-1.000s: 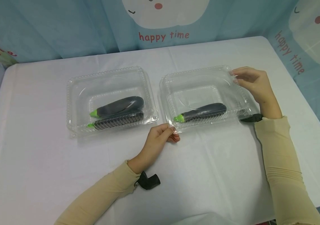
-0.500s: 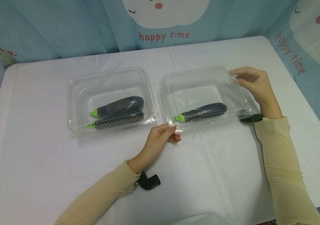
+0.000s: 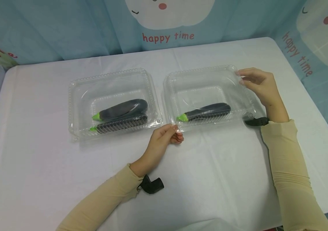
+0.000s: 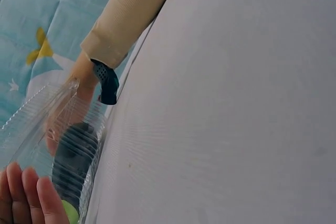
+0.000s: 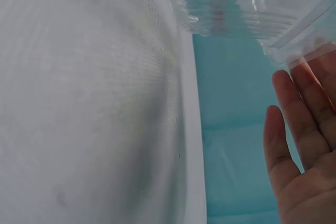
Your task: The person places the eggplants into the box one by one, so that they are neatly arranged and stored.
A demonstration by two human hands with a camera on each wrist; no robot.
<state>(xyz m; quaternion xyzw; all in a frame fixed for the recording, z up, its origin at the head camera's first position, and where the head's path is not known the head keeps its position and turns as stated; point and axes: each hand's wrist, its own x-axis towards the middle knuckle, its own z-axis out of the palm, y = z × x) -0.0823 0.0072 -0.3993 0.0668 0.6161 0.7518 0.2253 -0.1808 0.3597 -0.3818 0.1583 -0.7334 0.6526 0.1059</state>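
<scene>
Head view, from the bottom of the frame upward: two arms in beige sleeves come in over the white counter (image 3: 218, 179), each with a black strap at the wrist. Just below centre, the left hand (image 3: 164, 139) pinches the near left corner of the right clear box (image 3: 207, 96) between its thumb and curled fingers (image 3: 178, 137). That box sits right of centre on the counter, and its thin lid looks slightly raised along the near edge. Inside it, close to the near wall, lies a dark eggplant (image 3: 207, 111) with a green stem end pointing to the left of the frame; a ribbed reflection runs along it. At the box's far right corner, in the upper right of the frame, the right hand (image 3: 260, 85) grasps the lid edge with its fingertips (image 3: 240, 78) bent onto the plastic. The right wrist view shows the clear ribbed corner above straight fingers.

Left of centre, just beside the first and not touching it, stands the left clear box (image 3: 113, 102), closed, with another eggplant (image 3: 121, 109) inside and its green tip also at the left.

Beyond the counter, across the top of the frame, hangs a blue backdrop (image 3: 74, 29) printed with white shapes and "happy time".
</scene>
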